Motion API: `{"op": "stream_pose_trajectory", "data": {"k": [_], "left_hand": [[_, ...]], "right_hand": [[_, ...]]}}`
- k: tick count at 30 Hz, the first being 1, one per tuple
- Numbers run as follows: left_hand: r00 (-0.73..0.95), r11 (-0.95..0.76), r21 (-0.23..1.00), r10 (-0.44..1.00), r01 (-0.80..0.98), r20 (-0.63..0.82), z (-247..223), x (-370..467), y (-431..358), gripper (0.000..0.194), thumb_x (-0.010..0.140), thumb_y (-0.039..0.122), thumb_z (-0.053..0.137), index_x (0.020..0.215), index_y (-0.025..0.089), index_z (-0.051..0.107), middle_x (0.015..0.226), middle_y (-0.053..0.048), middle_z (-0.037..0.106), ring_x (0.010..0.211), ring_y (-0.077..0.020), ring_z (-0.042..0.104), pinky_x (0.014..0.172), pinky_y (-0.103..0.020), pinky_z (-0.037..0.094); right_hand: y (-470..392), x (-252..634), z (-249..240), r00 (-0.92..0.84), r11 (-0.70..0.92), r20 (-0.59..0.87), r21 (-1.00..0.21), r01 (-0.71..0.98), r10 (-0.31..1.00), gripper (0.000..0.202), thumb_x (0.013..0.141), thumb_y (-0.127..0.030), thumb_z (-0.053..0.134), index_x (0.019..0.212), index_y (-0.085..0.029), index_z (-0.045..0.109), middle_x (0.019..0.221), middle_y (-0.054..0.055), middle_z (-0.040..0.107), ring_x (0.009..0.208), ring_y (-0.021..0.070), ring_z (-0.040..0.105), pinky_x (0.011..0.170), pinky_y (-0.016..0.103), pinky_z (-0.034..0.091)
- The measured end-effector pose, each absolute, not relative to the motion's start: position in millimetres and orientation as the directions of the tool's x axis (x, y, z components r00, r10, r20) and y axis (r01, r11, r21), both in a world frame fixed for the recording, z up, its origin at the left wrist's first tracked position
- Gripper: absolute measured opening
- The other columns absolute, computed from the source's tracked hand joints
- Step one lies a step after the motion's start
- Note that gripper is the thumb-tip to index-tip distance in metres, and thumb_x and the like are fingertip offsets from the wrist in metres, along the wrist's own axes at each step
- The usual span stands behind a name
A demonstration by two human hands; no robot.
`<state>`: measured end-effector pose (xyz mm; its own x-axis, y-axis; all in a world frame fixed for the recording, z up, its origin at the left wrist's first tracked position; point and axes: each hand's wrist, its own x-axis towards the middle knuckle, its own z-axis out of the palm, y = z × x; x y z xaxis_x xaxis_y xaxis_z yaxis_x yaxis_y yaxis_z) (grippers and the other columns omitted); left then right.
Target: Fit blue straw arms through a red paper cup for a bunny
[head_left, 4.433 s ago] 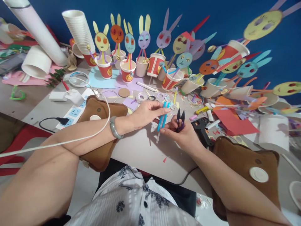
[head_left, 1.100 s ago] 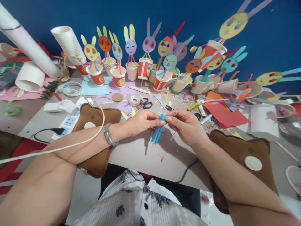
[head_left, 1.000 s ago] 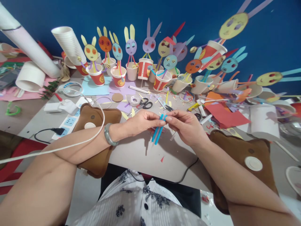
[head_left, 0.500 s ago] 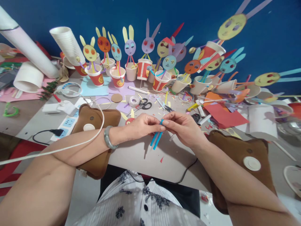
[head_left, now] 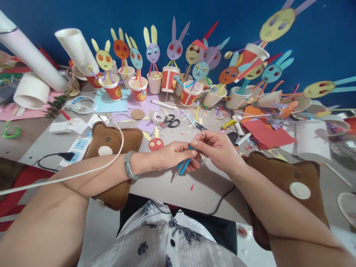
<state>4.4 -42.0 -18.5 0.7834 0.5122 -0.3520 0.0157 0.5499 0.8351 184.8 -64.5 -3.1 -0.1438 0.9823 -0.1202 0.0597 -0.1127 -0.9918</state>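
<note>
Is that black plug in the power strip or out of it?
In, it appears: the black plug sits against the power strip, with no prongs showing.

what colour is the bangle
Greyish green bangle, seen best in the head view.

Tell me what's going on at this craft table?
A person is holding two blue strips together, pinched between the left hand and the right hand just above the table. A red rabbit face lies beside the left hand. Two pairs of scissors lie on the table: the black-handled pair and another near the right hand. Behind them, finished-looking rabbit figures stand in paper cups.
</note>
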Motion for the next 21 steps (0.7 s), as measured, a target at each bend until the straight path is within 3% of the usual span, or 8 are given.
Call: {"op": "stream_pose_trajectory", "data": {"k": [9, 15, 21], "left_hand": [[0.787, 0.534, 0.844, 0.544, -0.057, -0.291, -7, 12, -46, 0.028, 0.100, 0.037, 0.062, 0.087, 0.014, 0.054, 0.064, -0.002, 0.070, 0.056, -0.0113, 0.068, 0.058, -0.023, 0.055], [0.690, 0.568, 0.822, 0.575, 0.050, -0.439, 3, 30, -43, 0.021, 0.104, 0.022, 0.043, 0.088, 0.016, 0.054, 0.062, -0.001, 0.067, 0.048, -0.0115, 0.062, 0.051, -0.024, 0.050], [0.612, 0.590, 0.804, 0.610, 0.074, -0.504, 6, 48, -29, 0.021, 0.100, 0.023, 0.045, 0.090, 0.014, 0.061, 0.067, -0.002, 0.066, 0.045, -0.0116, 0.059, 0.045, -0.025, 0.045]], "right_hand": [[-59, 189, -2, -0.093, -0.098, -0.100, -0.995, 0.025, 0.991, 0.047, 0.065, -0.057, 0.092, 0.070, -0.020, 0.065, 0.053, -0.004, 0.058, 0.045, 0.0087, 0.049, 0.044, 0.023, 0.040], [-51, 196, -9, -0.066, -0.114, -0.114, -0.993, -0.003, 0.991, 0.046, 0.062, -0.055, 0.094, 0.070, -0.020, 0.066, 0.054, -0.004, 0.058, 0.045, 0.0082, 0.048, 0.044, 0.024, 0.039], [-39, 208, -15, -0.073, -0.120, -0.116, -0.991, -0.063, 0.991, 0.047, 0.061, -0.054, 0.095, 0.070, -0.019, 0.065, 0.054, -0.003, 0.060, 0.043, 0.0090, 0.050, 0.041, 0.023, 0.037]]}}
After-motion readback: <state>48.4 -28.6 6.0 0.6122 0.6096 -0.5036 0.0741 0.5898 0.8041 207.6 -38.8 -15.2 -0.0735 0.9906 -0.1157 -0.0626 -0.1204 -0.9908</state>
